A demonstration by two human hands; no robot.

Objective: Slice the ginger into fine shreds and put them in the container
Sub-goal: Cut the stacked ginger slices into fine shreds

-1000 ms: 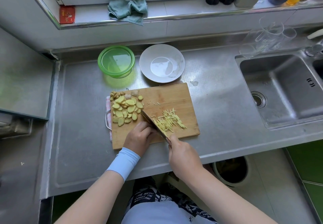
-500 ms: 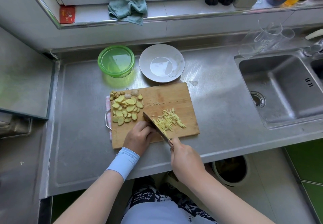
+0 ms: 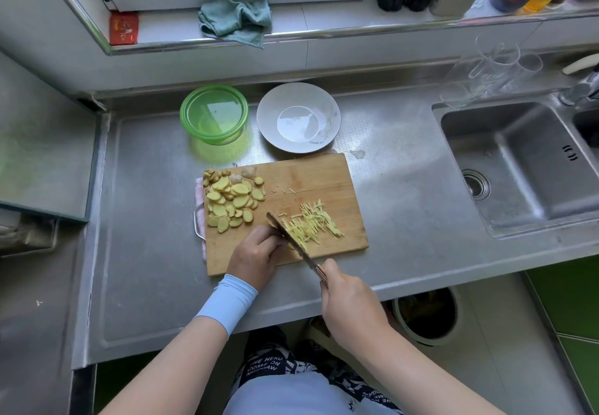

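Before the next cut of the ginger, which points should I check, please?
1. Right hand grips the steel-bladed kitchen knife by its handle: ok.
2. Left hand has its fingers curled beside the blade: ok.
3. Ginger under those fingers: cannot tell, hidden.
4. Rectangular wooden cutting board lies flat on the steel counter: ok.
5. Round green plastic container is open: cannot tell.

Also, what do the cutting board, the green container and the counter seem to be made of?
Cutting board: likely bamboo or wood, matte, with brown lengthwise grain. Green container: translucent, glossy, probably plastic, since it casts a green glow on the metal. Counter: apparently stainless steel, brushed grey with dull reflections.
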